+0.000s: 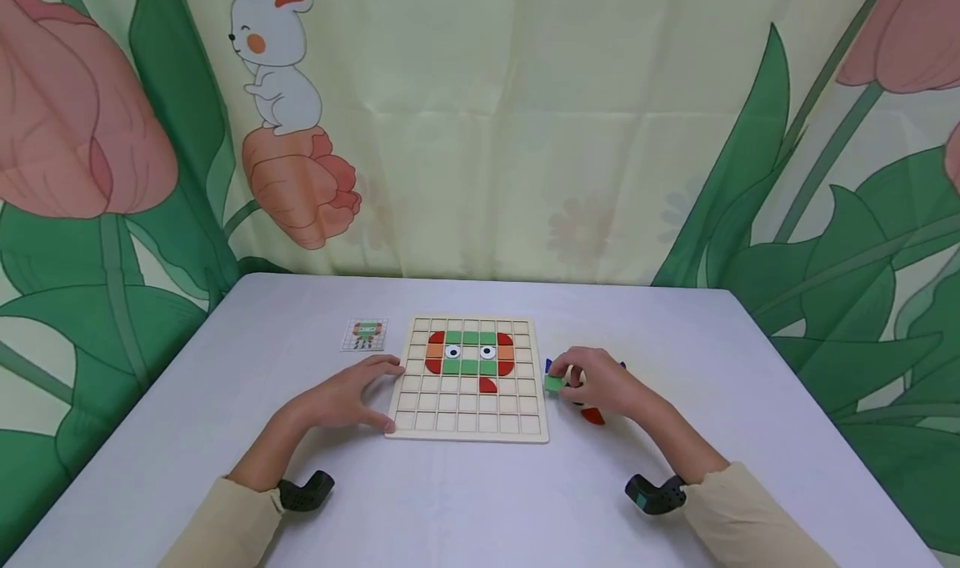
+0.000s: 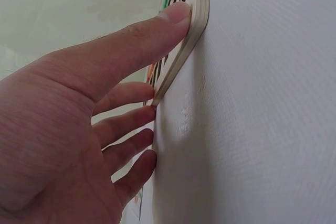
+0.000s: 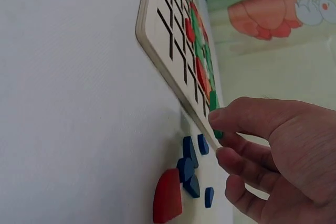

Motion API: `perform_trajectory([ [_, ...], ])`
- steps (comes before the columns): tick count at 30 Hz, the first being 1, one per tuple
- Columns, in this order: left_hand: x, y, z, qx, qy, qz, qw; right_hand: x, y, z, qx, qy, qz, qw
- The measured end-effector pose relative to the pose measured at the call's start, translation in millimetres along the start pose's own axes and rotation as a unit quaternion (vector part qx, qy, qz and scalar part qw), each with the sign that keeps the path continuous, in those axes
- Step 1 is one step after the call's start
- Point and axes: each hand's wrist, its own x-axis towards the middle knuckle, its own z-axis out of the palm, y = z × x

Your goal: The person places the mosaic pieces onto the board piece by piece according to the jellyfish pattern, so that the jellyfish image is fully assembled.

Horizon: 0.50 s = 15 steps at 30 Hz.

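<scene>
Left hand (image 1: 348, 395) lies relaxed against the board (image 1: 465, 437), head view centre, face tiles (image 1: 470, 367) laid, lower cells mostly bare, right hand (image 1: 600, 380) pinching a green tile (image 1: 553, 384); left wrist: thumb (image 2: 142, 45) on board edge, top centre; right wrist: blue pieces (image 3: 185, 170), red piece (image 3: 167, 195), bottom centre, seemingly still to place.

Our 2 arms (image 1: 266, 451) reach forward; our left hand (image 1: 347, 394) spreads, thumb apart from its 4 fingers; our right hand (image 1: 600, 376) pinches, fingers bent.
</scene>
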Motion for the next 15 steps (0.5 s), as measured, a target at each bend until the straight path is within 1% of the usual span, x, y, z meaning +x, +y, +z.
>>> perform_trajectory([
  [6,1.4,-0.6,2.0,-0.007,-0.003,-0.004,1.0000,7.3,-10.2,7.8,0.007,0.011,-0.019,0.9997],
  [9,0.5,-1.2,2.6,-0.007,-0.005,-0.006,0.9999,12.2,-15.7,12.3,0.015,0.007,-0.026,0.9995],
  [15,0.5,-0.5,0.2,0.003,0.000,0.001,1.0000,23.0,-24.8,19.0,0.022,-0.001,-0.044,0.9988],
])
